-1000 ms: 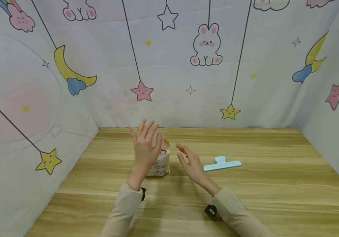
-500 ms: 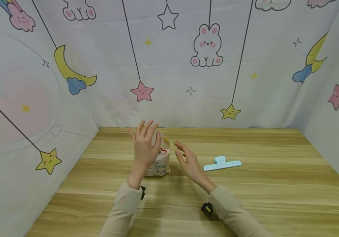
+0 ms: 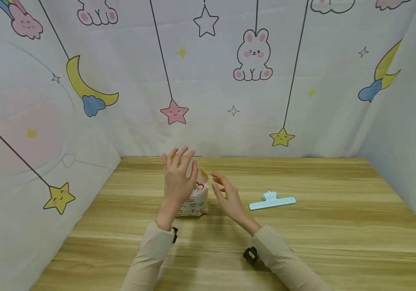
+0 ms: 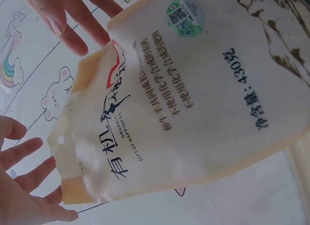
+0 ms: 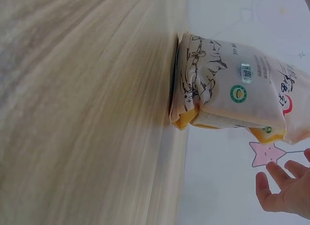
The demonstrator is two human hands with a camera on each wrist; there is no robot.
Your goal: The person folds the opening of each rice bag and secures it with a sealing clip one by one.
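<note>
A white-and-yellow packaged food bag (image 3: 197,198) with dark print stands upright on the table. My left hand (image 3: 178,180) is raised in front of its left part, fingers spread and loosely bent. In the left wrist view, this left hand (image 4: 24,181) is near the top left corner of the bag (image 4: 193,104); whether a fingertip touches is unclear. My right hand (image 3: 229,200) hovers by the bag's right side with relaxed fingers, a small gap apart. The right wrist view has the right hand (image 5: 290,188) beside the bag (image 5: 232,87), also apart from it.
A light-blue bag clip (image 3: 272,201) with a long bar lies to the right of my right hand on the wooden table (image 3: 338,242). White cloth (image 3: 211,133) printed with stars, moons and rabbits walls the back and both sides.
The right hand has shifted slightly left, closer to the bag. The left hand is almost still, its little finger drawn in a little. Bag and clip have not moved.
</note>
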